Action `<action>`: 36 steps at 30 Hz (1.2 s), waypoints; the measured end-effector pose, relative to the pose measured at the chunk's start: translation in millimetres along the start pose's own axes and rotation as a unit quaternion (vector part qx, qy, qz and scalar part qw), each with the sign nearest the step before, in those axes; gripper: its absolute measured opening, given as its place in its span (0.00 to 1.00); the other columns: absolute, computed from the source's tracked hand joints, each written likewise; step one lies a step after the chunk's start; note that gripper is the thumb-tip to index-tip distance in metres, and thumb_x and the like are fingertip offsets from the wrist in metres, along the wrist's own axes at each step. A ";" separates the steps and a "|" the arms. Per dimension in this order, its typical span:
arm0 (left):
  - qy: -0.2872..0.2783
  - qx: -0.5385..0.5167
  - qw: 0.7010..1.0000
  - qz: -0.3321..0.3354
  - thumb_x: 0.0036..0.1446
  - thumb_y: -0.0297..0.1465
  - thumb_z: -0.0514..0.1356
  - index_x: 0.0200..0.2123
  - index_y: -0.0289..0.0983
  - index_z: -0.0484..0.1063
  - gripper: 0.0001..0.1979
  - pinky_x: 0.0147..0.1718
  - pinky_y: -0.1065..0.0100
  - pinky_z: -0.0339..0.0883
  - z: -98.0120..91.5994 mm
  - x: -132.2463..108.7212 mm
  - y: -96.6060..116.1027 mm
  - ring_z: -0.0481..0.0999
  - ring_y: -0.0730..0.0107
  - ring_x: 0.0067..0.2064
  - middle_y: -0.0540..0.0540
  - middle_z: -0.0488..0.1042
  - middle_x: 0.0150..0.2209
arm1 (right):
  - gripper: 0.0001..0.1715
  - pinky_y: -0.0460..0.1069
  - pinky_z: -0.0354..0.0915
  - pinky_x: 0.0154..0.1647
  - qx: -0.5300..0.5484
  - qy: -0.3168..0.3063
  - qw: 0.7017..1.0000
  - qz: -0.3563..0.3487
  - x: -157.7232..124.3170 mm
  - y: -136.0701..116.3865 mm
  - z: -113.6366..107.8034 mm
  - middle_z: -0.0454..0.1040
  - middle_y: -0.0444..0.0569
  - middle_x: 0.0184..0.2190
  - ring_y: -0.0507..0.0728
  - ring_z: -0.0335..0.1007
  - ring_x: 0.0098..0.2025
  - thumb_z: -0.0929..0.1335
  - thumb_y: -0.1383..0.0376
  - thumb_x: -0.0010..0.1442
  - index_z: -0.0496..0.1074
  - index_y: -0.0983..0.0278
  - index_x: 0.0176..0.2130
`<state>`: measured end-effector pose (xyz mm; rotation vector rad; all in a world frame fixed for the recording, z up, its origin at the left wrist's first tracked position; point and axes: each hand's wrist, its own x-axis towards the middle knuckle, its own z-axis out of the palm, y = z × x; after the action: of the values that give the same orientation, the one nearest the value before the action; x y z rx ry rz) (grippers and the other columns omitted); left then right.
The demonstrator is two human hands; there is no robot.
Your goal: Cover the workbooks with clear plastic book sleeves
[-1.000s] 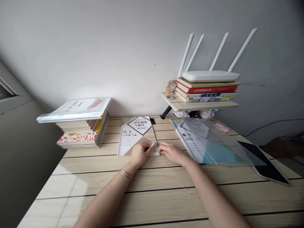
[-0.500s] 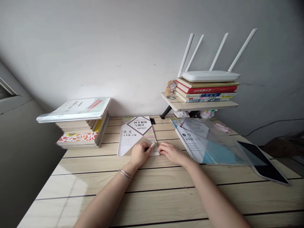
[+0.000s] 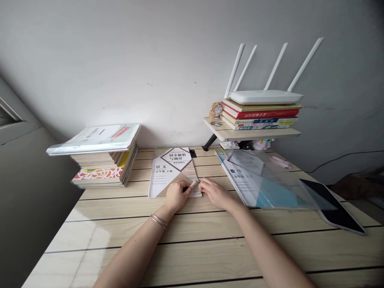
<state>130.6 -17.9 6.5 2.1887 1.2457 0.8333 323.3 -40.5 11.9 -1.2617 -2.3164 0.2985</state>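
Observation:
A white workbook (image 3: 171, 168) with a dark diamond on its cover lies flat on the wooden desk (image 3: 192, 240) in front of me. My left hand (image 3: 176, 195) rests on the book's near right corner, fingers curled round a small pale object I cannot name. My right hand (image 3: 213, 192) lies just beside that corner, fingers bent and touching the book's edge. A bracelet circles my left wrist.
A tall stack of books (image 3: 103, 156) stands at the left. A second workbook under a clear plastic cover (image 3: 264, 180) lies to the right, beside a dark tablet (image 3: 333, 204). A small shelf (image 3: 252, 134) against the wall carries books and a white router (image 3: 265, 96).
My right hand has crept slightly left toward the book's corner. Otherwise nothing has visibly changed.

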 end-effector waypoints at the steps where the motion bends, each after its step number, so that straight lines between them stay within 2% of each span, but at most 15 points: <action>1: -0.001 -0.002 1.000 0.004 0.58 0.37 0.55 0.31 0.38 0.77 0.13 0.32 0.72 0.63 -0.1 -0.2 0.1 0.72 0.71 0.31 0.48 0.77 0.32 | 0.14 0.50 0.61 0.39 -0.009 0.016 1.000 -0.002 1.0 -1.9 0.0 0.66 0.47 0.33 0.56 0.62 0.38 0.58 0.77 0.58 0.64 0.60 0.30; 6: 0.001 0.005 1.000 0.025 0.59 0.38 0.55 0.33 0.39 0.78 0.13 0.33 0.71 0.64 -1.2 -1.3 1.7 0.73 0.69 0.34 0.47 0.77 0.34 | 0.13 0.53 0.60 0.41 -0.059 0.088 0.994 -0.004 8.8 -10.7 3.6 0.67 0.52 0.34 0.59 0.61 0.39 0.57 0.75 0.60 0.65 0.61 0.33; 11: 0.006 0.039 0.998 0.040 0.57 0.37 0.57 0.32 0.38 0.77 0.11 0.34 0.70 0.64 1.0 -2.3 2.9 0.73 0.67 0.35 0.45 0.77 0.33 | 0.13 0.53 0.59 0.41 -0.073 0.108 0.991 -0.002 12.6 -13.0 7.3 0.67 0.53 0.35 0.60 0.61 0.39 0.57 0.75 0.59 0.65 0.61 0.34; 15: 0.021 0.038 0.998 0.043 0.59 0.34 0.55 0.29 0.38 0.77 0.12 0.34 0.71 0.64 2.7 -2.4 1.8 0.73 0.69 0.33 0.46 0.76 0.30 | 0.12 0.53 0.61 0.42 -0.023 0.144 0.989 0.017 10.9 -9.4 9.9 0.67 0.52 0.35 0.59 0.63 0.39 0.56 0.73 0.62 0.65 0.61 0.36; 17: 0.023 0.023 0.999 0.040 0.59 0.35 0.55 0.29 0.37 0.76 0.13 0.32 0.72 0.63 2.1 -2.1 1.6 0.72 0.70 0.31 0.47 0.76 0.29 | 0.08 0.53 0.61 0.43 0.017 0.160 0.987 0.022 10.5 -6.1 12.5 0.67 0.53 0.38 0.59 0.63 0.42 0.59 0.69 0.63 0.65 0.62 0.40; 20: 0.020 0.015 0.999 0.039 0.59 0.34 0.55 0.29 0.37 0.76 0.13 0.30 0.72 0.61 0.3 -1.4 2.3 0.72 0.71 0.30 0.47 0.76 0.29 | 0.11 0.55 0.61 0.46 0.045 0.148 0.988 0.010 12.4 -1.4 17.1 0.69 0.52 0.41 0.60 0.63 0.45 0.66 0.65 0.59 0.66 0.61 0.43; 23: 0.016 0.008 0.999 0.046 0.60 0.36 0.55 0.29 0.37 0.76 0.14 0.31 0.73 0.61 -0.9 -0.7 3.3 0.72 0.71 0.30 0.47 0.76 0.29 | 0.02 0.54 0.61 0.44 0.051 0.145 0.988 0.013 16.9 1.0 19.9 0.73 0.49 0.35 0.59 0.64 0.42 0.67 0.64 0.58 0.70 0.60 0.35; 27: 0.015 0.010 0.999 0.050 0.61 0.38 0.53 0.27 0.37 0.75 0.17 0.30 0.73 0.60 -1.6 0.0 3.5 0.71 0.71 0.29 0.47 0.75 0.28 | 0.09 0.53 0.60 0.42 0.057 0.161 0.985 0.031 22.8 0.6 20.5 0.75 0.48 0.30 0.58 0.65 0.39 0.65 0.64 0.60 0.72 0.60 0.29; 33: 0.013 0.020 0.999 0.035 0.60 0.36 0.54 0.26 0.36 0.75 0.15 0.27 0.73 0.57 -1.3 0.6 0.7 0.69 0.73 0.27 0.49 0.73 0.25 | 0.15 0.52 0.64 0.41 0.109 0.216 0.968 0.070 17.2 3.0 8.7 0.75 0.51 0.33 0.58 0.68 0.39 0.60 0.63 0.63 0.73 0.62 0.33; 34: 0.014 0.020 0.999 0.031 0.59 0.36 0.54 0.27 0.36 0.75 0.15 0.27 0.73 0.57 -1.0 0.6 0.4 0.69 0.73 0.27 0.49 0.73 0.25 | 0.15 0.52 0.64 0.41 0.114 0.207 0.969 0.070 14.0 4.2 4.7 0.74 0.51 0.33 0.57 0.68 0.38 0.59 0.64 0.63 0.73 0.62 0.34; 36: 0.012 0.018 0.999 0.024 0.59 0.36 0.54 0.28 0.36 0.76 0.14 0.27 0.73 0.58 -0.6 0.6 0.4 0.69 0.73 0.27 0.50 0.74 0.26 | 0.13 0.51 0.65 0.41 0.112 0.143 0.982 0.044 6.6 6.0 -2.7 0.74 0.50 0.34 0.56 0.69 0.39 0.60 0.67 0.61 0.73 0.62 0.35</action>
<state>130.6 -17.4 7.3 2.2521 1.2329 0.8641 326.0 -31.9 13.8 -1.2097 -1.9301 0.3716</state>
